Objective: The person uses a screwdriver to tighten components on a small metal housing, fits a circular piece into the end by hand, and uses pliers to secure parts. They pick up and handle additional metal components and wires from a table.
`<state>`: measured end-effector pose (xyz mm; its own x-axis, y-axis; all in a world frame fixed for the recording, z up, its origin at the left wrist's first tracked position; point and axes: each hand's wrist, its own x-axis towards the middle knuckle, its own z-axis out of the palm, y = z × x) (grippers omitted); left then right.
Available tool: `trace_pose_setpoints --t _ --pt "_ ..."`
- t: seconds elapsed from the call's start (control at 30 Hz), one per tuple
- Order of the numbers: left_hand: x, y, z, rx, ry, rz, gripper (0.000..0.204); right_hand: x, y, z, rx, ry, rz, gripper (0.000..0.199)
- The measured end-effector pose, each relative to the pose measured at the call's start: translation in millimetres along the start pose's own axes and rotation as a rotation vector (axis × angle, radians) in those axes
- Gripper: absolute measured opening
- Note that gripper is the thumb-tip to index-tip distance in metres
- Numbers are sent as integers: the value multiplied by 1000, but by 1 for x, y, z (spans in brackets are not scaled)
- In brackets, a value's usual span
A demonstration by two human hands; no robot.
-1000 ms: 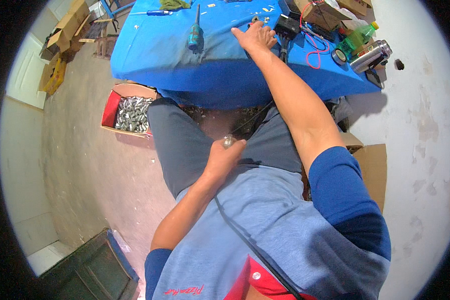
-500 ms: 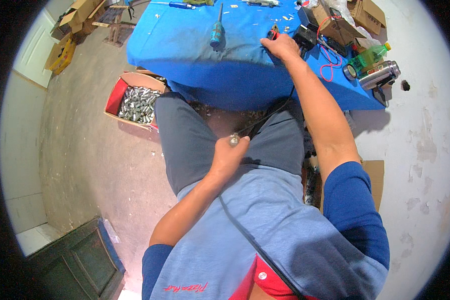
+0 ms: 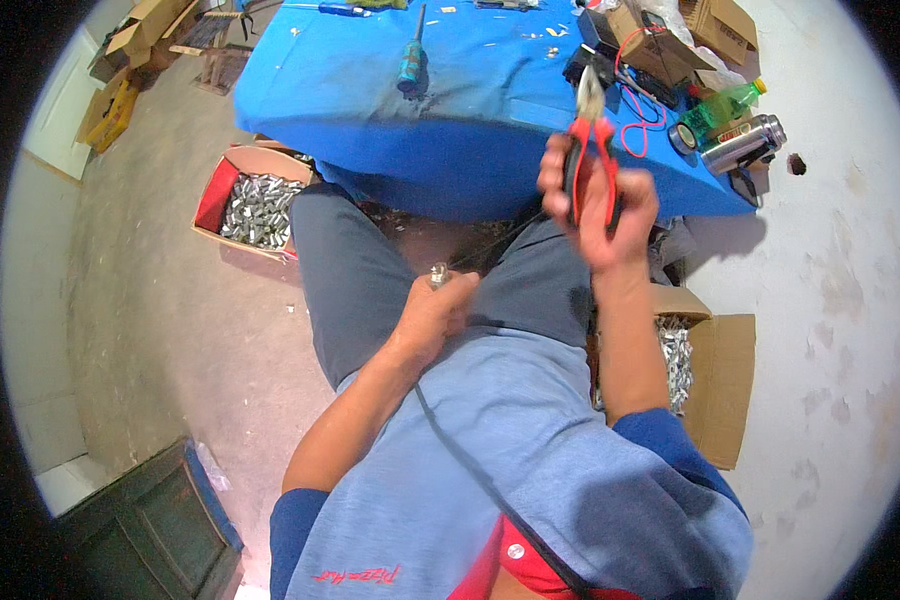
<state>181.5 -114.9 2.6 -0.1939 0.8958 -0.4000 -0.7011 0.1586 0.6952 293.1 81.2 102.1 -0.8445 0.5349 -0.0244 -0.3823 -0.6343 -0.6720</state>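
In my right hand (image 3: 610, 215) is a pair of pliers (image 3: 592, 140) with red and black handles, raised off the table's near edge with the metal jaws pointing away from me. My left hand (image 3: 435, 310) rests low over my lap, its fingers wrapped round a small shiny metal piece (image 3: 438, 274). Only the top of that piece pokes out above the fist, so its kind does not show. A thin dark cord or wire runs from near this fist toward the table.
A blue cloth-covered table (image 3: 370, 140) carries a teal-handled screwdriver (image 3: 410, 65), a green bottle (image 3: 725, 108), a steel flask (image 3: 740, 145) and red wire (image 3: 630, 130). Small metal parts fill a red-lined box (image 3: 210, 205) on my left and a cardboard box (image 3: 725, 390) on my right.
My right hand has lifted the pliers from the tabletop and drawn them back toward me. The left hand keeps its grip over my lap. The view has shifted slightly.
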Motion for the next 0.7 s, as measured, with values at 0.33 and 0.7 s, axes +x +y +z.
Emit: trace_pose_setpoints --t 0.33,0.7 --pt "3 -4 11 58 -6 -59 33 -101 42 -3 -700 49 482 57" --pt "1 -6 16 137 -47 -119 22 -119 35 -31 -1606 -304 41 57"
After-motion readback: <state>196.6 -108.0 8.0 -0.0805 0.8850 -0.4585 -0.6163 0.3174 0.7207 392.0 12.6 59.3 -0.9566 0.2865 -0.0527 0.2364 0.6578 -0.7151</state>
